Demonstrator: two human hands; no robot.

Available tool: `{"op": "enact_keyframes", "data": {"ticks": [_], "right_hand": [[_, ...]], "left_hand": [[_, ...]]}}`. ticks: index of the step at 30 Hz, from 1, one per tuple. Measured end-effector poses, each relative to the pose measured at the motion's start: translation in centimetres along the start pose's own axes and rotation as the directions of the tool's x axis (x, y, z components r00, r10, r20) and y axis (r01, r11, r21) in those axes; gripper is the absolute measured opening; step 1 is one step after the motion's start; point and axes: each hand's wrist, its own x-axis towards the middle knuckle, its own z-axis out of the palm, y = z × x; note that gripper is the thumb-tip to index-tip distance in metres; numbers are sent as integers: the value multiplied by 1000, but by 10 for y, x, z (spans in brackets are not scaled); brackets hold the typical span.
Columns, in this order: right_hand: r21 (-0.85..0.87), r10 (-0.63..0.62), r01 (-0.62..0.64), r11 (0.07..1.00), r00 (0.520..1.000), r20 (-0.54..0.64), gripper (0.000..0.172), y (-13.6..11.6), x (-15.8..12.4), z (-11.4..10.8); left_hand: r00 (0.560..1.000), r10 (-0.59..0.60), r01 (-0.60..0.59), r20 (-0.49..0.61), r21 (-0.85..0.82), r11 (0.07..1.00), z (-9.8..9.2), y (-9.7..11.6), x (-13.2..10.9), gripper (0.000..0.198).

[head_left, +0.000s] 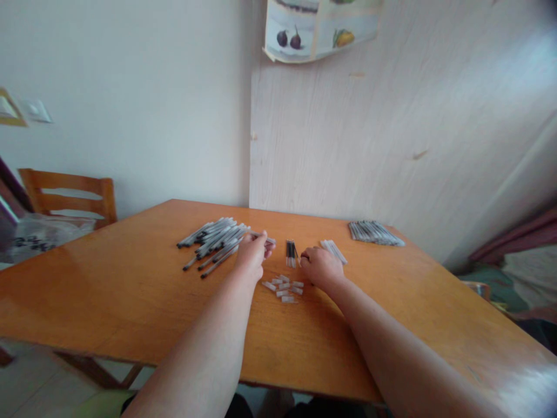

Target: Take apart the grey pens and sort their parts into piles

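Note:
My left hand [252, 254] is closed around a pale pen barrel [270, 240], whose end sticks out to the right past the fingers. Just left of it lies a heap of clear pens with dark ends [217, 235]. My right hand [322, 267] rests low over the table, its fingers curled; what they pinch, if anything, is hidden. Beside those fingertips lie several dark ink refills [290, 253] in a row. Small clear caps [282, 294] are scattered nearer to me, between my forearms. Several clear empty-looking tubes [334, 251] lie just behind my right hand.
Everything lies on an orange-brown wooden table [130, 278]. A flat row of pens [375, 232] lies at the far right, near the wall. A wooden chair [69, 194] with a plastic bag [50, 232] stands at the left. A fruit poster [319, 32] hangs above.

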Motion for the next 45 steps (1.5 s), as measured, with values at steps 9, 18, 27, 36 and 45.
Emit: {"op": "enact_keyframes", "data": {"ticks": [9,18,27,36,45], "right_hand": [[-70,-88,90,993,995,36,38,-2,-3,3],[-55,-72,76,996,995,65,40,-3,-3,3],[-58,-120,123,991,991,60,37,-4,-4,4],[-38,-100,102,994,994,44,37,-1,-3,6],[157,-112,140,978,978,-176,32,2,0,5]], "left_hand": [[1000,-6,6,5,9,1000,1,0,-3,16],[1000,5,-5,18,12,1000,1,0,-4,16],[1000,7,-7,18,15,1000,2,-2,-4,16],[999,3,-4,32,24,1000,2,-1,-6,17],[982,-33,23,188,51,998,4,-4,-11,20]]}}
